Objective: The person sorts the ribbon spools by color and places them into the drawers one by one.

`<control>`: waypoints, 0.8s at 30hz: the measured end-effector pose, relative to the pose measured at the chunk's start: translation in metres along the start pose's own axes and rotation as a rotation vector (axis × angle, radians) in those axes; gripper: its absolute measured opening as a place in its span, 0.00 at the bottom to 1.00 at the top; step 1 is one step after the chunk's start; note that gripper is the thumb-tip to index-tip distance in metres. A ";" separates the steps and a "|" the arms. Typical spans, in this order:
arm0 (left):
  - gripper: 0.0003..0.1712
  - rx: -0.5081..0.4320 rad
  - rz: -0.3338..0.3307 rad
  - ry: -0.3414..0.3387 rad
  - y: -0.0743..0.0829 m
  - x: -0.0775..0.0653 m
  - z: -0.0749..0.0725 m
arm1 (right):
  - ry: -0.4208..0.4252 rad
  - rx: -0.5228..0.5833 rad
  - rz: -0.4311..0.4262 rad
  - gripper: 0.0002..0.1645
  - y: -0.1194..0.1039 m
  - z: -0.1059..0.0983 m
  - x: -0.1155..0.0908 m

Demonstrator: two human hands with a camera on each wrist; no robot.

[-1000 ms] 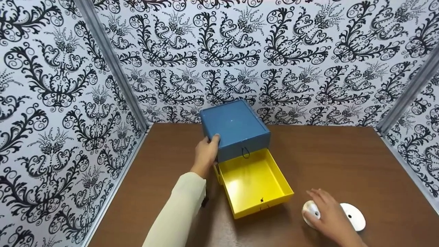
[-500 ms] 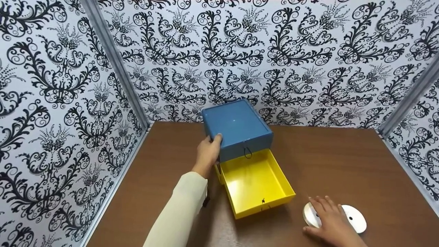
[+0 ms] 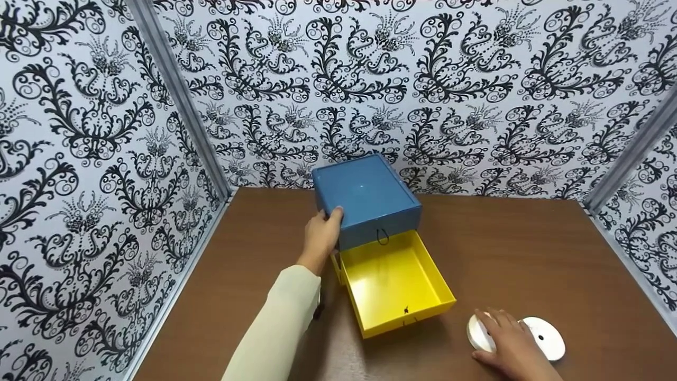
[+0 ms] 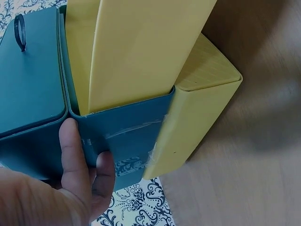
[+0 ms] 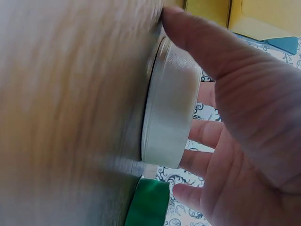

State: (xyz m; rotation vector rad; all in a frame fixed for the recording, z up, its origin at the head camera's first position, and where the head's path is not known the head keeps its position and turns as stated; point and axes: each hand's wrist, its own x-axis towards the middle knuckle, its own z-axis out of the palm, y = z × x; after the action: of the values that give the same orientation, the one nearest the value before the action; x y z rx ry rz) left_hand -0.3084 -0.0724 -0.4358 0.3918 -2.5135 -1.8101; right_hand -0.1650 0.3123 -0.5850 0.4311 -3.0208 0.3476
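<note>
A small drawer chest with a blue upper part (image 3: 365, 188) stands on the table, turned at an angle. Its yellow drawer (image 3: 389, 280) is pulled out toward me and holds nothing. My left hand (image 3: 321, 237) presses against the chest's left side, thumb at the front corner; some fingers are hidden. In the left wrist view, the thumb lies along the seam of the blue body (image 4: 117, 134). My right hand (image 3: 513, 341) grips a spool of white ribbon (image 5: 171, 108), thumb on one side and fingers on the other. The spool rests on the table.
Beside the right hand lies a second spool with a white face (image 3: 550, 338); green ribbon (image 5: 148, 202) shows next to the white one in the right wrist view. The brown table (image 3: 254, 238) meets patterned walls (image 3: 370, 79) at the back and sides.
My right hand has drawn slightly nearer to me and settled round the white ribbon spool. The left hand and the chest keep their places; the head view has shifted slightly.
</note>
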 end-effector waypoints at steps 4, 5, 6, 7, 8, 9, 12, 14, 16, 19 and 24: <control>0.43 -0.002 -0.003 0.011 0.000 0.000 0.001 | 0.013 0.021 -0.015 0.51 0.001 -0.002 0.001; 0.43 -0.006 -0.003 0.012 0.000 0.000 0.002 | 0.011 0.028 -0.015 0.51 0.002 -0.002 0.001; 0.43 -0.007 -0.003 0.013 0.000 0.000 0.002 | 0.009 0.034 -0.014 0.51 0.002 -0.002 0.001; 0.43 -0.009 -0.003 0.013 0.000 0.000 0.002 | 0.009 0.041 -0.014 0.50 0.002 -0.003 0.001; 0.43 -0.012 -0.004 0.014 0.000 0.000 0.002 | 0.009 0.044 -0.014 0.50 0.002 -0.003 0.001; 0.43 -0.013 -0.005 0.016 0.000 0.000 0.003 | 0.008 0.048 -0.014 0.49 0.002 -0.004 0.000; 0.43 -0.016 -0.009 0.016 0.000 0.000 0.003 | 0.023 0.048 -0.025 0.48 0.000 -0.007 0.001; 0.43 -0.016 -0.010 0.017 0.000 0.000 0.003 | 0.047 0.047 -0.038 0.48 -0.002 -0.009 0.001; 0.43 -0.014 -0.009 0.020 0.000 0.000 0.002 | 0.081 0.049 -0.056 0.47 -0.004 -0.012 0.003; 0.43 -0.017 -0.013 0.013 -0.001 0.000 0.002 | 0.146 0.046 -0.094 0.46 -0.007 -0.015 0.003; 0.45 -0.026 -0.019 -0.008 -0.001 -0.001 0.002 | 0.267 0.024 -0.181 0.43 -0.009 -0.021 0.005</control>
State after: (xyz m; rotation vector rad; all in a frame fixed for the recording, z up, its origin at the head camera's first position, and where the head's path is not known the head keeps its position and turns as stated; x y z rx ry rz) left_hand -0.3073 -0.0709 -0.4368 0.4097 -2.4967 -1.8524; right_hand -0.1669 0.3076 -0.5627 0.6023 -2.6974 0.3942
